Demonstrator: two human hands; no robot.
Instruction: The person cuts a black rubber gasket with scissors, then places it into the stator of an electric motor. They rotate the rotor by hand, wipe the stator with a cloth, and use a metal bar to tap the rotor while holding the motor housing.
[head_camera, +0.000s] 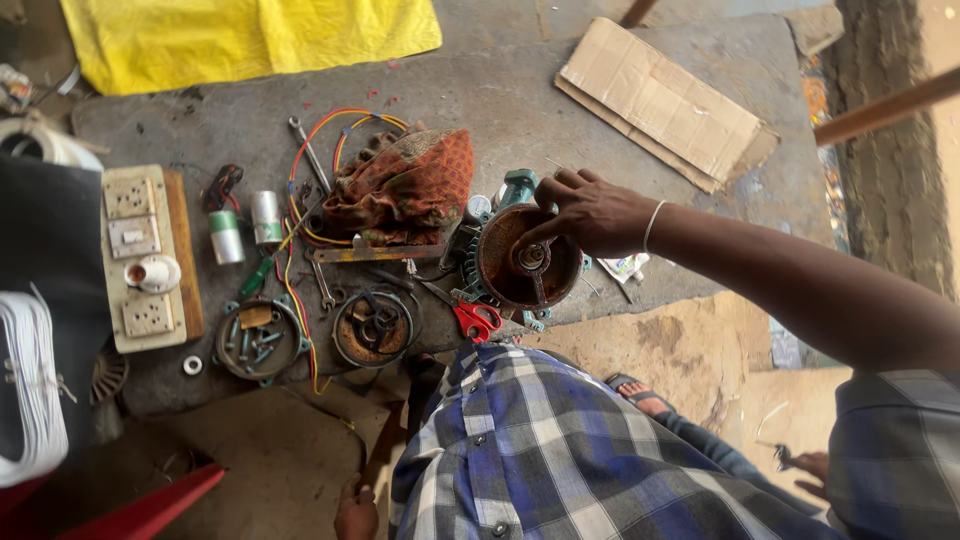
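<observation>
Rusty cast metal, the opened pump motor (528, 262) at the frame's centre looks heavy, stiff and gritty, best gripped by its rim, where the right hand (590, 210) closes its fingers; the left hand is out of sight.

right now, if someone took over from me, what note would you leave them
Right hand: fingers on the top rim of the open motor, grip unclear.
Left hand: low at the frame edge, mostly hidden.
Red-handled scissors lie against the motor. Left of it lie a round cover and a bolt-filled cover.
Done: motor open, rusty shaft exposed.
Left: both covers off, bolts loose.
</observation>
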